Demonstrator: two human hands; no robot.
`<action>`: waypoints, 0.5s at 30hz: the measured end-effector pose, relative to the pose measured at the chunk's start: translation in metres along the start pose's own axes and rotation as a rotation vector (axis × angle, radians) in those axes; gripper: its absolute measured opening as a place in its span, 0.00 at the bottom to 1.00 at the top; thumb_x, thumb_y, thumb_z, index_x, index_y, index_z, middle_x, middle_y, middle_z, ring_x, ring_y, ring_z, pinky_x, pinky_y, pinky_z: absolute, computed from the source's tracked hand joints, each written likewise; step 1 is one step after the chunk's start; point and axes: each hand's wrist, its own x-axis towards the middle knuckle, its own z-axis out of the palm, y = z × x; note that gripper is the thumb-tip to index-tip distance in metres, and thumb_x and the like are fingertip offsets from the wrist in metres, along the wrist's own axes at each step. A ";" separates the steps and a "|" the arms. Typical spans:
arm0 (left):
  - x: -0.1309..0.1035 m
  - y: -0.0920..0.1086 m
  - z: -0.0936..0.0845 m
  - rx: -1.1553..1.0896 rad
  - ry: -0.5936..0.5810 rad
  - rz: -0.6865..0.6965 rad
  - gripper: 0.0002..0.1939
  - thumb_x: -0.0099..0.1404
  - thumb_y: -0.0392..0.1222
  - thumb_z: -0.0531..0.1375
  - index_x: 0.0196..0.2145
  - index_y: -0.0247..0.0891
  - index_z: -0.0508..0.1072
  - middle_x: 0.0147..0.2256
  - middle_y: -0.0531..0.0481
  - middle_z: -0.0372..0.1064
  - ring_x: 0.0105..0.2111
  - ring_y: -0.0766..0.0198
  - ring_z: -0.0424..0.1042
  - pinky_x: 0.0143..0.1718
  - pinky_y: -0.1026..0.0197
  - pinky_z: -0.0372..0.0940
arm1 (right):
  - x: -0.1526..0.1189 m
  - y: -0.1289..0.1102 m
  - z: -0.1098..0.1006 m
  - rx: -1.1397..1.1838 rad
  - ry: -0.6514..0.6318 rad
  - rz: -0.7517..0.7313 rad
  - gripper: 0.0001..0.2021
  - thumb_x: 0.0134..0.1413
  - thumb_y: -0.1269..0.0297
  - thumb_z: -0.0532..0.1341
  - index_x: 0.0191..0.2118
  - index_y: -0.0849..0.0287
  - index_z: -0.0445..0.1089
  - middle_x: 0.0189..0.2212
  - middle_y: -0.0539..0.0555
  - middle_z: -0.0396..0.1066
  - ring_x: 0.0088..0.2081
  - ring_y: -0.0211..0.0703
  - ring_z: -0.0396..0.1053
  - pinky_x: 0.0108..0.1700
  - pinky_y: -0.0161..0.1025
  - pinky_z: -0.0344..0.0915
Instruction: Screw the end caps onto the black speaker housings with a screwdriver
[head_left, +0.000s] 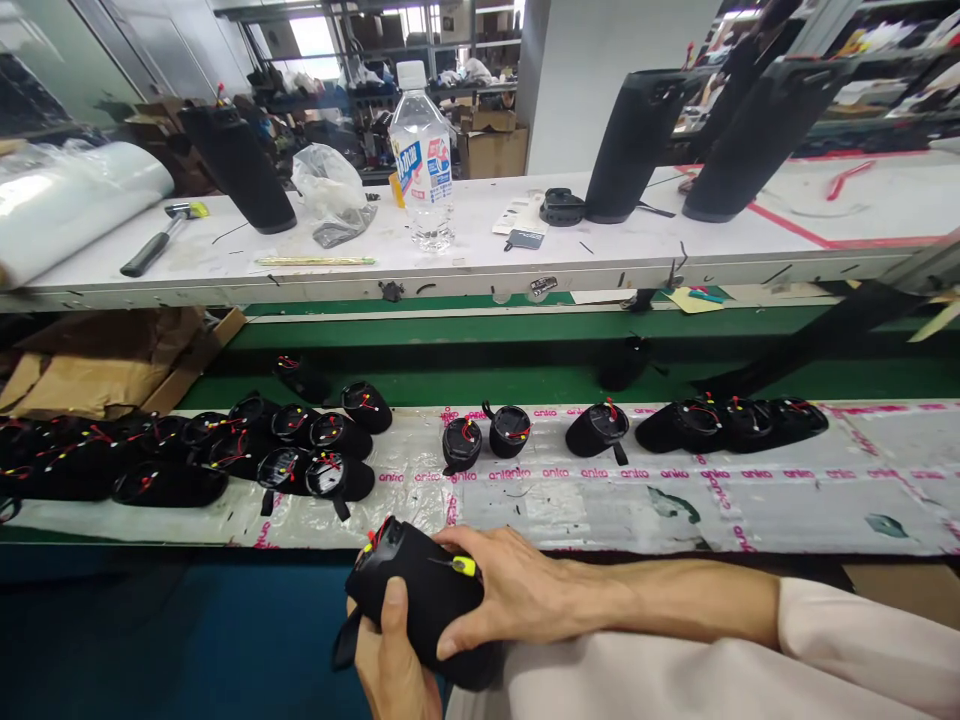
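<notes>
Cylinder in both hands: held the black cylinder [424, 600] tilted to the left, just in front of the near edge of the bench [540, 520], its top end and red wires [370, 541] toward the upper left. Grasped its lower left side with the left hand [394, 640], thumb laid up along the near face, beside a loose black strap [345, 640]. Clasped its right side with the right hand [517, 590], fingers over the upper edge and thumb on the near face. Had a small yellow object [464, 566] between right thumb and forefinger, against the cylinder; could not tell its exact kind, nor whether pinched or attached.

Saw more black cylinders [169, 485] crowded on the left of the bench, near brown cardboard [90, 380]. Saw a pair [461, 445] close together around the middle, a single one [598, 428] farther right, then a tight row of three [731, 425]. Noted pink lettering across the plastic covering. On the white shelf [480, 215] above, saw a hammer [154, 245], a crumpled plastic bag [330, 195], a clear bottle [424, 160] and, to its right, two tall cylinders [634, 145].
</notes>
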 end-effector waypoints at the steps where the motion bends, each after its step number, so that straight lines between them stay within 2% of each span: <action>1: 0.001 0.000 0.000 -0.016 0.013 -0.043 0.52 0.40 0.70 0.79 0.56 0.37 0.76 0.44 0.41 0.81 0.42 0.48 0.82 0.36 0.58 0.79 | -0.005 -0.003 -0.001 -0.062 -0.010 0.006 0.56 0.41 0.35 0.77 0.74 0.49 0.61 0.57 0.65 0.75 0.60 0.72 0.71 0.56 0.57 0.69; 4: -0.001 0.001 0.000 -0.077 0.006 -0.159 0.42 0.41 0.65 0.78 0.48 0.36 0.78 0.41 0.41 0.82 0.38 0.50 0.81 0.33 0.57 0.79 | -0.015 -0.012 -0.006 -0.157 -0.011 -0.073 0.39 0.62 0.36 0.65 0.71 0.51 0.62 0.56 0.64 0.76 0.55 0.65 0.75 0.51 0.52 0.70; 6: -0.003 0.001 -0.001 -0.073 0.020 -0.201 0.37 0.43 0.63 0.76 0.45 0.36 0.79 0.38 0.42 0.82 0.36 0.51 0.80 0.31 0.57 0.78 | -0.017 -0.016 -0.012 -0.245 0.020 -0.136 0.25 0.72 0.45 0.58 0.64 0.54 0.65 0.53 0.61 0.79 0.48 0.56 0.77 0.49 0.48 0.69; 8: -0.005 0.000 -0.001 -0.033 0.019 -0.200 0.34 0.45 0.60 0.75 0.44 0.37 0.79 0.38 0.43 0.81 0.36 0.51 0.80 0.31 0.57 0.79 | -0.014 -0.018 -0.017 -0.366 0.038 -0.200 0.16 0.76 0.53 0.55 0.57 0.57 0.68 0.48 0.59 0.80 0.42 0.51 0.77 0.45 0.46 0.68; 10: -0.006 -0.002 -0.001 0.013 -0.003 -0.188 0.33 0.45 0.58 0.76 0.45 0.38 0.79 0.38 0.43 0.81 0.39 0.49 0.81 0.32 0.55 0.79 | -0.007 -0.015 -0.017 -0.489 0.068 -0.275 0.14 0.77 0.55 0.54 0.52 0.59 0.70 0.41 0.58 0.80 0.36 0.48 0.75 0.37 0.43 0.65; 12: -0.007 -0.004 -0.001 0.062 -0.033 -0.175 0.36 0.43 0.59 0.77 0.46 0.37 0.78 0.38 0.43 0.81 0.40 0.46 0.81 0.34 0.54 0.79 | 0.000 -0.008 -0.012 -0.579 0.110 -0.360 0.16 0.78 0.52 0.53 0.48 0.58 0.71 0.36 0.57 0.80 0.29 0.45 0.71 0.29 0.42 0.58; 15: -0.007 -0.007 -0.001 0.151 -0.047 -0.115 0.40 0.44 0.63 0.75 0.49 0.36 0.78 0.38 0.43 0.81 0.41 0.45 0.81 0.37 0.50 0.79 | 0.008 0.001 -0.004 -0.647 0.164 -0.449 0.20 0.78 0.48 0.49 0.47 0.56 0.73 0.31 0.55 0.78 0.23 0.42 0.63 0.24 0.42 0.52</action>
